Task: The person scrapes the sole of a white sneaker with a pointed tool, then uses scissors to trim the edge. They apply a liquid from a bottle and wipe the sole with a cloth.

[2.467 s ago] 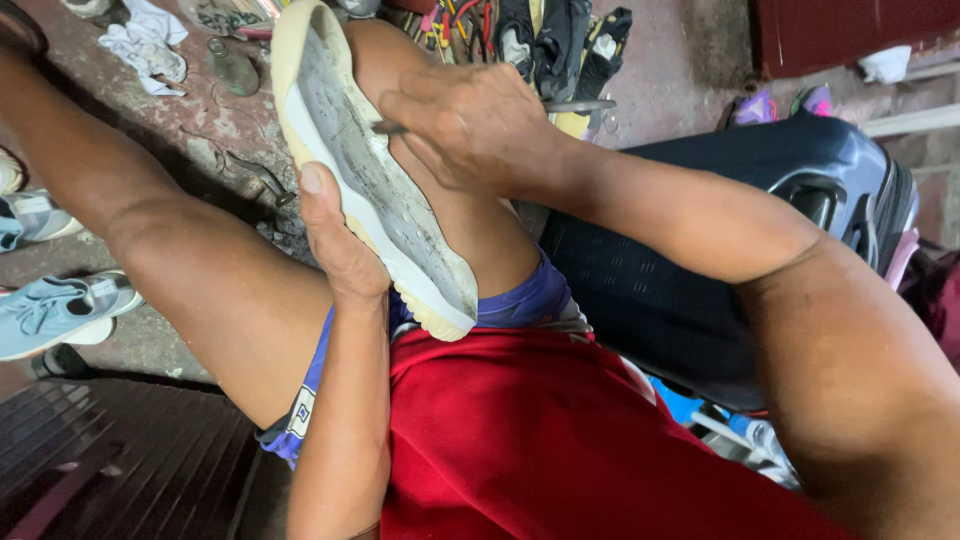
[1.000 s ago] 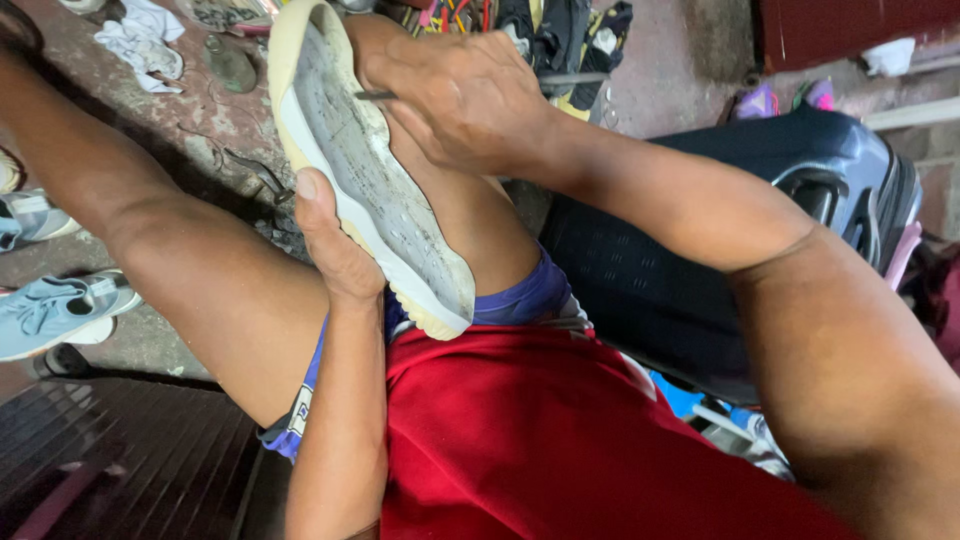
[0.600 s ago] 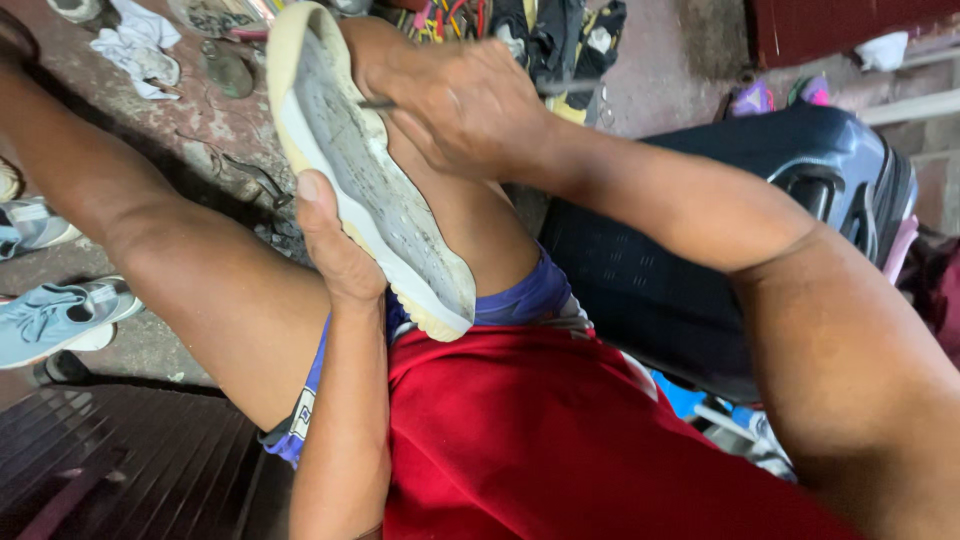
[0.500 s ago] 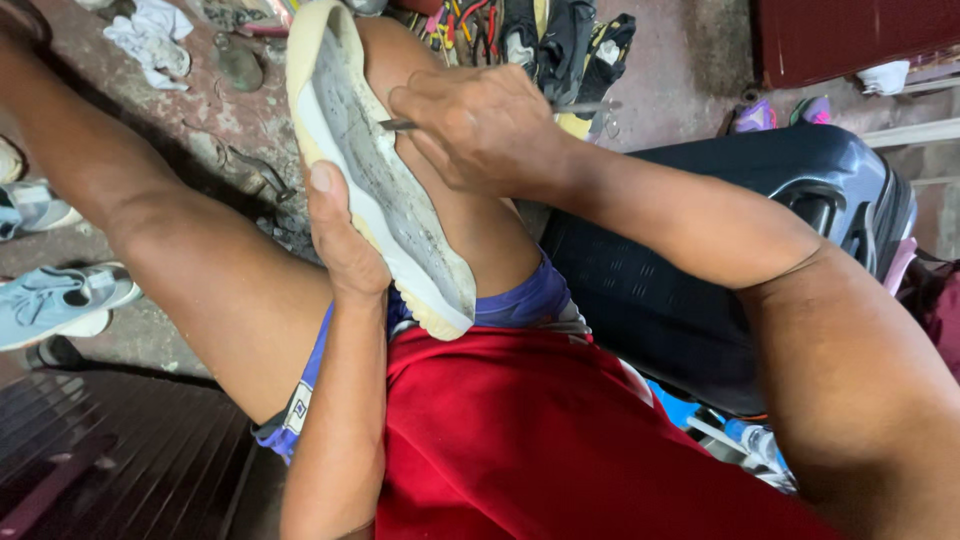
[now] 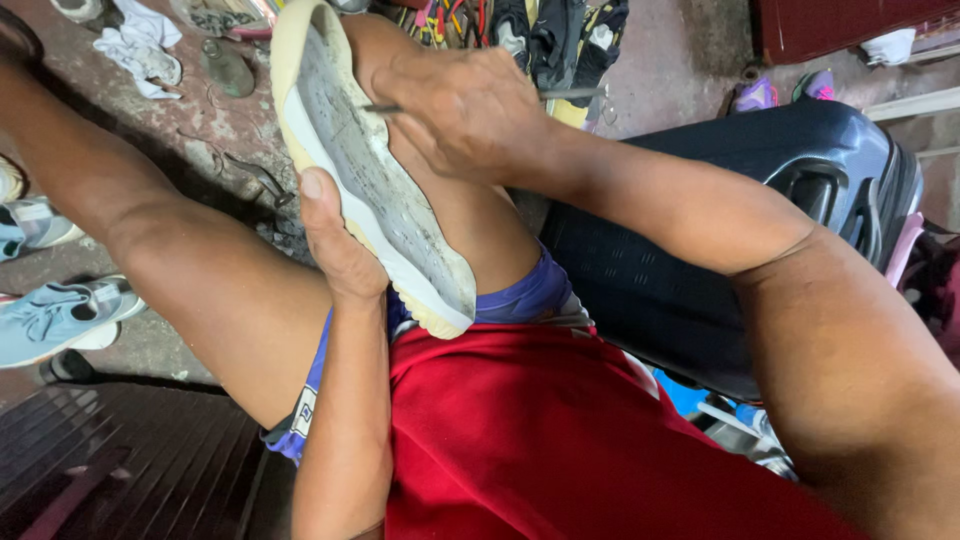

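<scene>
A shoe [image 5: 370,170] lies sole-up across my right thigh, its grey worn sole rimmed in cream. My left hand [image 5: 335,240] grips the shoe's near edge, thumb pressed along the rim. My right hand [image 5: 465,110] is closed around a thin metal tool [image 5: 385,107] whose tip touches the sole near the toe end; the tool's other end sticks out past my knuckles to the right. I sit with bare legs, blue shorts and a red shirt.
A dark blue hard suitcase [image 5: 760,230] stands at my right. Light blue sneakers [image 5: 60,315] lie on the concrete floor at left. Rags, loose soles and a heap of shoes and tools [image 5: 530,30] lie ahead.
My right hand has shifted the tool back and forth a little over the toe end of the sole. My left hand keeps the same grip on the shoe.
</scene>
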